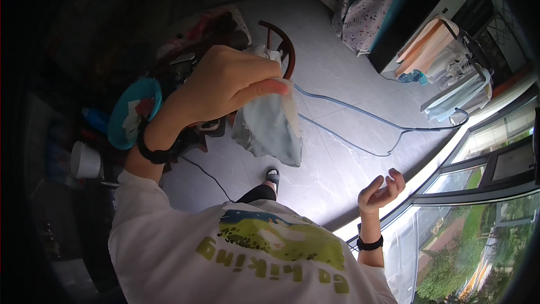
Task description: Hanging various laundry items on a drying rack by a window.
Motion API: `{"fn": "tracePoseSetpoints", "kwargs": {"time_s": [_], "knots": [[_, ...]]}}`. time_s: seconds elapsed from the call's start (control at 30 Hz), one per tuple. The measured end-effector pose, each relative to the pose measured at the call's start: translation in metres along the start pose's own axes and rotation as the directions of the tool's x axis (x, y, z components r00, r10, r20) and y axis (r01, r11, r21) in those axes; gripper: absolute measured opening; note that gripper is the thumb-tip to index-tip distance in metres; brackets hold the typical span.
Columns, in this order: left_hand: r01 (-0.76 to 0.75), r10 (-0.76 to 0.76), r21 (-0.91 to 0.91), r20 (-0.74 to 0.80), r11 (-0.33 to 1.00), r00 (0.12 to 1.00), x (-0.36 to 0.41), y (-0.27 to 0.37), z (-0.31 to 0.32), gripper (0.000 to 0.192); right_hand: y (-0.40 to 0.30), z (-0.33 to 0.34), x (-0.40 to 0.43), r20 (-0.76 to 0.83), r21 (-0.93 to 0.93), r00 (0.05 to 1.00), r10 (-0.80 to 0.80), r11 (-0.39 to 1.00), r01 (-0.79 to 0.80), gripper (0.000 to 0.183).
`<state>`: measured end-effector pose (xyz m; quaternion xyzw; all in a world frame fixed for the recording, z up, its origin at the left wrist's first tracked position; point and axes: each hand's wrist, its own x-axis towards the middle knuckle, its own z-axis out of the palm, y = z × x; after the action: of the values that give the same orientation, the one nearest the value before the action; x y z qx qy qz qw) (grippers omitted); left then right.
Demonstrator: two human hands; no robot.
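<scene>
My left hand (232, 82) is raised in front of my chest, its thumb and fingers closed on a pale, thin cloth (270, 128) that hangs down from them. A blue clothes hanger (350, 103) sticks out to the right from behind the cloth and fingers, its hook end towards the window. How the hanger is held there is hidden. My right hand (382, 192) is lifted beside the window with its fingers apart and slightly curled, and nothing lies in it. A dark band circles each wrist.
At left are a teal basin (116, 124) with cloth in it and a white bucket (85, 159). A wooden chair (287, 48) stands ahead. Garments hang on a drying rack (472, 61) at right, near the window (460, 202). A dark cable (209, 176) crosses the tiled floor.
</scene>
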<state>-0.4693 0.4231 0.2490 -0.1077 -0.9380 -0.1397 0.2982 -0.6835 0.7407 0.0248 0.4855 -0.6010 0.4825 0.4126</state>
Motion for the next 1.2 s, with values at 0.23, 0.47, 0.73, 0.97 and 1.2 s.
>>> {"fn": "tracePoseSetpoints", "kwargs": {"time_s": [0.23, 0.47, 0.73, 0.97, 1.2], "knots": [[-0.318, 0.3, -0.303, -0.105, 0.898, 0.948, 0.172, -0.048, 0.141, 0.022, 0.093, 0.04, 0.03, 0.562, 0.109, 0.784, 0.263, 0.917, -0.385, 0.063], [-0.344, 0.287, -0.523, -0.189, 0.78, 0.939, 0.34, -0.103, 0.268, 0.035, 0.232, 0.004, 0.068, 0.526, 0.331, 0.813, 0.25, 0.82, -0.467, 0.025], [-0.359, 0.304, -0.635, -0.199, 0.684, 0.932, 0.493, -0.122, 0.414, 0.042, 0.345, -0.088, 0.068, 0.575, -0.215, 0.605, 0.551, 0.815, -0.538, 0.056], [-0.334, 0.411, -0.696, -0.062, 0.636, 0.91, 0.609, -0.091, 0.507, 0.042, 0.507, -0.181, 0.076, 0.568, -0.399, 0.589, 0.576, 0.818, -0.415, 0.047], [-0.385, 0.365, -0.556, -0.152, 0.737, 0.918, 0.716, -0.062, 0.581, 0.043, 0.649, -0.237, 0.108, 0.615, -0.214, 0.662, 0.428, 0.899, -0.382, 0.028]]}}
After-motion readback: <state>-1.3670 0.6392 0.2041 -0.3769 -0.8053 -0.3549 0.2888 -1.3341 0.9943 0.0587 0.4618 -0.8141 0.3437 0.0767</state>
